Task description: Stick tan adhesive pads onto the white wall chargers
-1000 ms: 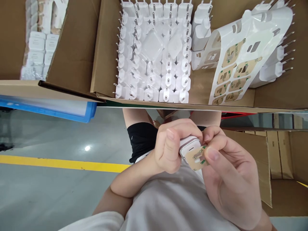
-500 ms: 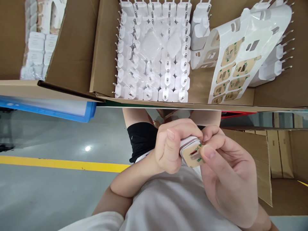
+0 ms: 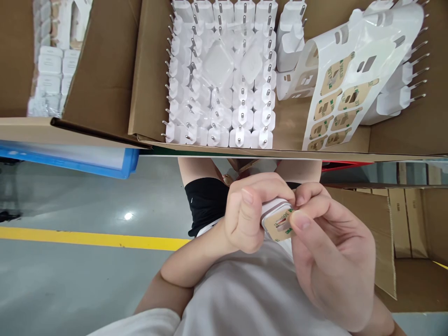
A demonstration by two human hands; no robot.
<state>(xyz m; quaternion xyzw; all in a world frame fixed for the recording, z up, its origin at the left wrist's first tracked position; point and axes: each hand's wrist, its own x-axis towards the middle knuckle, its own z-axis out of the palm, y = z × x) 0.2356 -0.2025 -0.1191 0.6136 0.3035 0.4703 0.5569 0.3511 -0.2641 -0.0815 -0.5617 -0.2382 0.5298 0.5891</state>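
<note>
My left hand [image 3: 248, 212] is closed around a white plug charger [image 3: 274, 205], its end face turned towards my right hand. Over that face lies a tan adhesive sticker [image 3: 275, 227] with green print and a cut-out slot. The thumb and forefinger of my right hand [image 3: 332, 249] pinch the sticker at its right edge. How much of the sticker touches the charger I cannot tell. In the box ahead, a curled white backing sheet [image 3: 378, 51] carries several more tan stickers and has several bare slots.
A cardboard box [image 3: 290, 122] holds rows of white two-pin chargers [image 3: 241, 114], pins up, partly under clear plastic. Further left another box [image 3: 101, 60] contains white parts. A blue tray [image 3: 131, 163] sits below it, and an open carton [image 3: 413, 284] stands at the lower right.
The sticker has shifted and tilted slightly against the charger's end face, with my right fingers still pinching its edge. Both hands stay in nearly the same place.
</note>
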